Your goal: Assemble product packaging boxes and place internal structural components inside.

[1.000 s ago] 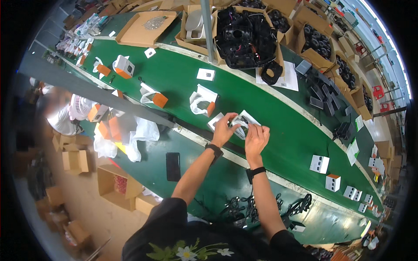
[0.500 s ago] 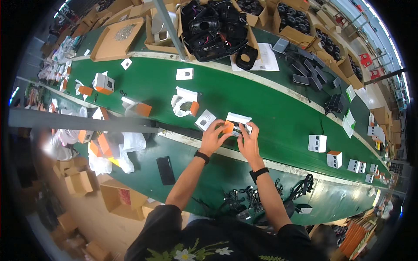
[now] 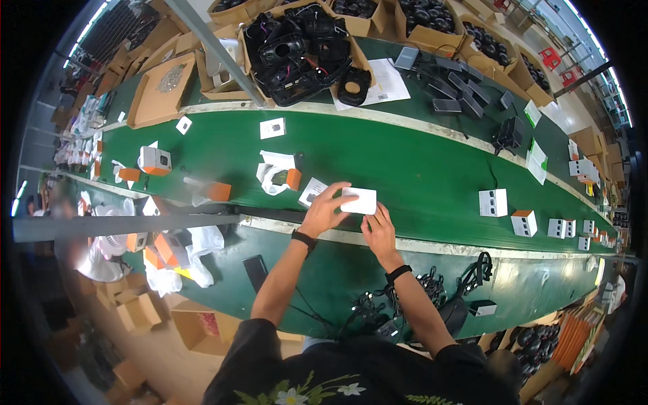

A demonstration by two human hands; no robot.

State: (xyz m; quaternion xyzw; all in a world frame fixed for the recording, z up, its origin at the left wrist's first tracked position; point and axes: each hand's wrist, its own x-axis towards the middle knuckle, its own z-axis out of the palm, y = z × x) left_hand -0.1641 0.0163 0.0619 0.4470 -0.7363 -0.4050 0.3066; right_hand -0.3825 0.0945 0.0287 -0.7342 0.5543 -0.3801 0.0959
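- We have a small white box up over the green conveyor belt, between our two hands, a plain pale face turned upward.
- Our left grip is grasping that box at its left side, with a finger along the top edge and the thumb across the face.
- Our right grip sits at the box's lower right corner, fingertips just at its edge; we cannot tell whether it is grasping there.
- Just beside our left fingers, we see a white card with a dark printed picture lying on the belt.
- Farther left on the belt we have an open white-and-orange package.
- To our right, well apart from our hands, stand a white carton and an orange-topped carton.
- Nearer us, the green tabletop carries a dark flat slab by our left forearm and black cables by our right one.
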